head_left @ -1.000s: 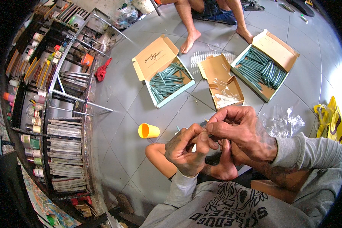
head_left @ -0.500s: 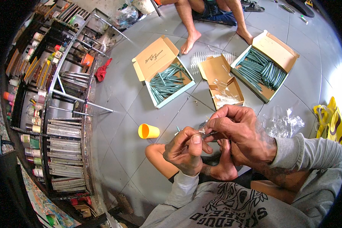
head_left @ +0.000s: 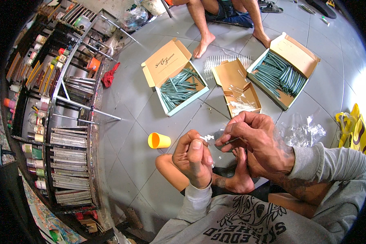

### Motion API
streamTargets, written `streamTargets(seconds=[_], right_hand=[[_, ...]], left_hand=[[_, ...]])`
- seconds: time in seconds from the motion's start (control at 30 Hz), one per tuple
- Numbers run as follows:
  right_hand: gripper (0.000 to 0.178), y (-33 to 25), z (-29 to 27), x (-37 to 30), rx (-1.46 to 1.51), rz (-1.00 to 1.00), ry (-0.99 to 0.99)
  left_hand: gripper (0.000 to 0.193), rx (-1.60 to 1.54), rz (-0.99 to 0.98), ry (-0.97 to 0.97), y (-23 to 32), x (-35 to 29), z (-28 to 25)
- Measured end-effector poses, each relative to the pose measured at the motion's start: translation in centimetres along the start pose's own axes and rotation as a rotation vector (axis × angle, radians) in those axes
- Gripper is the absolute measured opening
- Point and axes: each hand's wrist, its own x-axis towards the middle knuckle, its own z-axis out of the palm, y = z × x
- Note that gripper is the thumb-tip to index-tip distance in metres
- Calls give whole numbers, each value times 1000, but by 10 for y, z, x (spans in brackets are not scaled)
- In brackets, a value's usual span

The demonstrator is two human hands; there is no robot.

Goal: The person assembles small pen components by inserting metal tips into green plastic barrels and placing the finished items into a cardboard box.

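Observation:
My left hand (head_left: 193, 157) is closed, with small white pieces (head_left: 208, 138) sticking out past its thumb and forefinger. Close to its right, my right hand (head_left: 256, 138) pinches with thumb and fingertips; something thin and dark shows there, mostly hidden. A gap separates the two hands. Beyond them lies an open cardboard box (head_left: 253, 97) holding thin white pieces. Two larger open boxes hold dark green pencil-like sticks: the left box's sticks (head_left: 179, 89) lie jumbled, while the right box's sticks (head_left: 278, 73) lie mostly in rows.
A yellow cup (head_left: 159, 140) lies on its side on the grey tiles, left of my hands. Crumpled clear plastic (head_left: 304, 132) and a yellow bag (head_left: 354, 128) lie to the right. A metal-framed shelf (head_left: 69, 162) fills the left side. Another person's bare feet (head_left: 204, 44) are beyond the boxes.
My hands have drawn apart: the left moved slightly left, exposing the white pieces between its fingers. The right hand stays nearly in place, still pinching. The boxes and cup have not moved.

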Motion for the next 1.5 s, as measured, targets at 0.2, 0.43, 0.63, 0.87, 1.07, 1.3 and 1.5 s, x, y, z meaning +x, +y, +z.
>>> streamTargets(seconds=[0.2, 0.43, 0.63, 0.87, 1.07, 1.3, 1.5], right_hand=[[30, 5, -5, -1, -123, -22, -16], [22, 2, 0, -3, -422, -169, 26], [20, 4, 3, -3, -477, -242, 50], [16, 4, 0, -2, -703, -601, 100], [16, 6, -3, 6, -738, -891, -14], [28, 3, -10, 7, -869, -1035, -62], [30, 0, -9, 8, -883, -1112, -92]], left_hand=[[18, -308, -126, -112, -5, 9, -8], [19, -485, -295, -254, -2, 14, -3], [20, -443, -251, -276, -6, 12, 4], [21, -430, -249, -288, -7, 8, 8], [22, -431, -263, -276, -10, 8, 7], [26, -371, -296, -171, -4, 4, 10], [30, -357, -270, -115, -5, 4, 7]])
